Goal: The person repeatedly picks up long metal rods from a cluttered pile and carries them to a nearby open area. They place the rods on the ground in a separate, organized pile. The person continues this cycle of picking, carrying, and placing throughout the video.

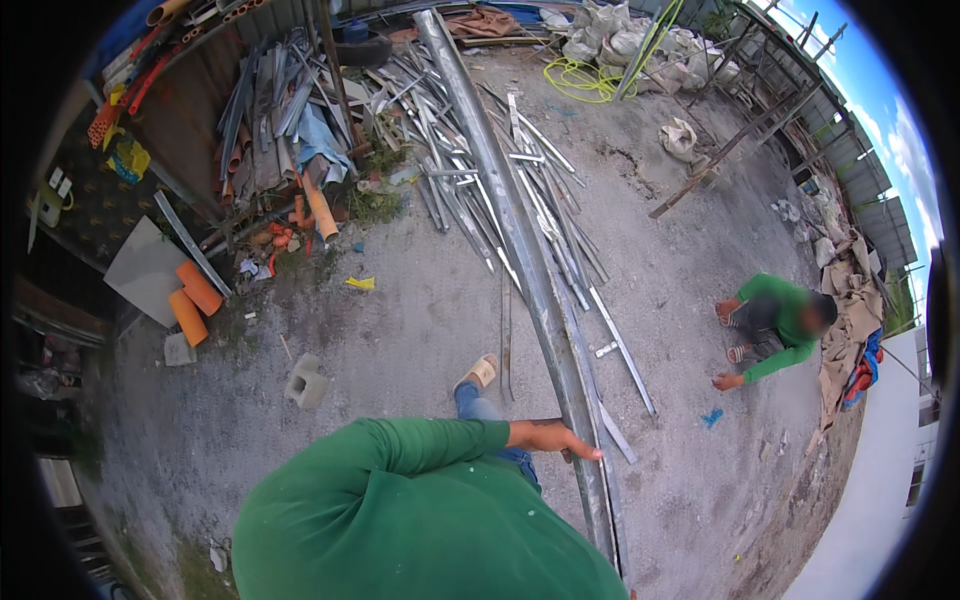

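A long grey metal channel (520,235) runs from the far side down past my body to the lower edge, open along its length. My left hand (553,438), coming from a green sleeve, is closed on its left edge near the lower end, thumb on top and the other fingers partly hidden. At the lower edge, beside the channel, only a sliver of skin shows that may be my right hand; its fingers are out of sight. Beneath and beyond the channel lies a loose pile of thin metal strips (463,205) on the ground.
A co-worker (785,320) in green crouches at the right, both hands low. A concrete block (306,382) and orange pipes (188,318) lie left. Scrap metal (275,105) leans at the back left; white sacks (610,35) and a yellow-green hose (580,80) lie far right.
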Demonstrator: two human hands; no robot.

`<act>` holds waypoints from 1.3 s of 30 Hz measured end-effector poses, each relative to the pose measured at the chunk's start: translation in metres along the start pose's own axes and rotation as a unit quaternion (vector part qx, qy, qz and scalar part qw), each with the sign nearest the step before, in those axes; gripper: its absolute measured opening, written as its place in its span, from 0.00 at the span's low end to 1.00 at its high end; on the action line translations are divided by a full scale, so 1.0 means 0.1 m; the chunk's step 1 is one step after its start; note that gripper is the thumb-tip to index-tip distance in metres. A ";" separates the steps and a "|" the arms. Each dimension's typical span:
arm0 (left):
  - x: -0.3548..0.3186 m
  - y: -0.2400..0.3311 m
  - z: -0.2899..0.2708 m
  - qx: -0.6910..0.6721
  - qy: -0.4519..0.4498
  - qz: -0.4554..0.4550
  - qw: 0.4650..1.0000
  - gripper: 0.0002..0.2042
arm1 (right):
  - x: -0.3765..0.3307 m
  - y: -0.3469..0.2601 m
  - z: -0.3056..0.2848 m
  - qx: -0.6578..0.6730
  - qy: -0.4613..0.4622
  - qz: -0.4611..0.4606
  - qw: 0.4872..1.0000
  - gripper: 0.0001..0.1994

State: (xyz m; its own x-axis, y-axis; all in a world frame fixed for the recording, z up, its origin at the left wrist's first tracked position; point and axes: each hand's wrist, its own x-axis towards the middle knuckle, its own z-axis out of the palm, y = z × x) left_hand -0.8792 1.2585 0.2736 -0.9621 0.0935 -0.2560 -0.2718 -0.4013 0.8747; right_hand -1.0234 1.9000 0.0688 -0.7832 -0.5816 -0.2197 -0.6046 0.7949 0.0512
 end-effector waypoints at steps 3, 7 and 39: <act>0.24 0.17 -0.70 -0.021 -0.010 0.011 1.000 0.34 | 0.84 -0.97 -0.72 0.049 -0.011 0.006 0.999 0.46; 0.36 0.73 -1.68 -0.003 0.058 -0.030 0.998 0.29 | 1.87 -1.99 -1.47 0.127 -0.022 0.002 0.992 0.44; -0.04 1.59 -9.45 -0.186 0.514 -0.042 0.836 0.55 | 8.26 -8.81 -4.93 -0.193 0.126 -0.182 0.956 0.39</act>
State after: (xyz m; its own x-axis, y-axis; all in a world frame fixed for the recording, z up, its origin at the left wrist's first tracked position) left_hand -0.8985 0.3333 0.0247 -0.3607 -0.6208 -0.6961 -0.1281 -0.7063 0.6962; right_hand -1.2091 0.6344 0.3230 -0.4912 -0.8695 -0.0517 -0.8140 0.4372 0.3824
